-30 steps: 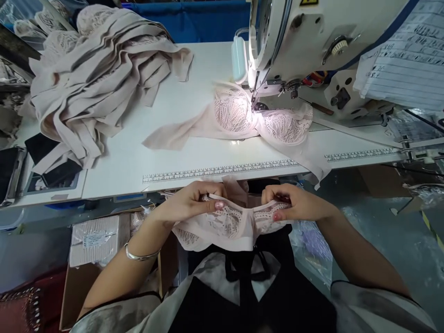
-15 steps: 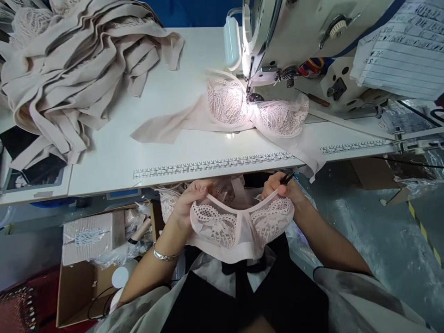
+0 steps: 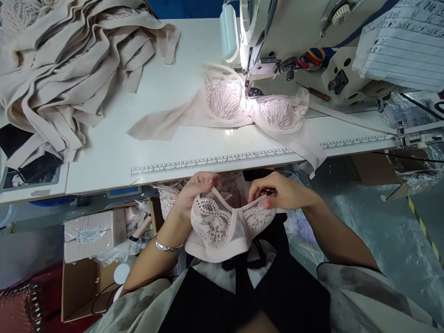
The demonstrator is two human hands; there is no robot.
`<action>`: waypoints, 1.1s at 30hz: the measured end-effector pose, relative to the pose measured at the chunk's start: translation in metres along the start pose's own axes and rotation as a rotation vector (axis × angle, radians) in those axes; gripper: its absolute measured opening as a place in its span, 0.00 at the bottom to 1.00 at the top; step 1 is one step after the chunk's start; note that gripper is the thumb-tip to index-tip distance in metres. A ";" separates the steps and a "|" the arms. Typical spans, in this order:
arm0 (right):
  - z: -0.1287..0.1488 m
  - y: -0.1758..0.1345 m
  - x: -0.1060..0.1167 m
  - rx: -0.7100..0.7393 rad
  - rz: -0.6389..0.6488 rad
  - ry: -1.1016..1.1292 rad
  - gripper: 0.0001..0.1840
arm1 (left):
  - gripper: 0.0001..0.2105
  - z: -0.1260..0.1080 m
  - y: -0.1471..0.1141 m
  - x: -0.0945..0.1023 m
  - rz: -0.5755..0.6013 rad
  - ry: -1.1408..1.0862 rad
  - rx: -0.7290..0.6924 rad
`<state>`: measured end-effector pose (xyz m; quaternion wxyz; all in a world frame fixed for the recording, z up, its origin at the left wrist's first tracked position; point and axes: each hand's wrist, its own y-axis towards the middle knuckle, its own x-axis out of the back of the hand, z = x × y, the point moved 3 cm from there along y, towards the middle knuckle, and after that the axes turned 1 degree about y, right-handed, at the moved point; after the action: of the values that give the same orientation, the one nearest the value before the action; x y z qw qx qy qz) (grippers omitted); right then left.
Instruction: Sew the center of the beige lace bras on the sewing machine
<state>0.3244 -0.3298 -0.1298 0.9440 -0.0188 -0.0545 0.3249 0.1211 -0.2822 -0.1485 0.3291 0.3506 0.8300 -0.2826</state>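
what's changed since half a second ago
On the right, the held bra has drawn in toward the left hand; the right hand has turned its grip on the top edge. Both hands keep hold. The bra at the machine and the fabric pile stayed put.

1 white worktable (image 3: 100, 166) stretching before me, a ruler scale (image 3: 208, 162) running along its edge, bright light (image 3: 229, 132) glaring off its top, a blue panel (image 3: 194, 8) showing behind, grey-blue floor (image 3: 350, 231) shining below, yellow-and-black tape (image 3: 423, 228) slanting across it

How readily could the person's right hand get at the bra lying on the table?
Probably yes: its band hangs over the table edge near the right hand, with nothing seen between, though that hand holds another bra.
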 end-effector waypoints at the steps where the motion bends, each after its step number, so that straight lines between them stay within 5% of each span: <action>1: 0.004 0.001 -0.003 -0.011 0.016 -0.074 0.22 | 0.31 -0.001 0.002 -0.001 0.006 0.004 -0.001; 7: 0.006 -0.001 -0.014 -0.108 -0.133 0.077 0.15 | 0.31 -0.006 0.000 0.008 -0.019 0.027 -0.063; 11: -0.004 -0.007 -0.015 -0.281 -0.122 0.172 0.13 | 0.31 -0.004 -0.005 0.015 0.000 0.082 -0.067; 18: -0.011 -0.005 -0.027 -0.418 -0.207 0.269 0.26 | 0.32 -0.001 -0.005 0.016 -0.018 0.072 -0.061; 33: -0.006 -0.010 -0.035 -0.366 -0.246 0.331 0.21 | 0.33 -0.001 -0.007 0.017 -0.085 0.104 -0.051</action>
<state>0.3035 -0.3592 -0.1387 0.9533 -0.2352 0.0410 0.1849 0.1056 -0.2790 -0.1590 0.2820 0.3208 0.8671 -0.2561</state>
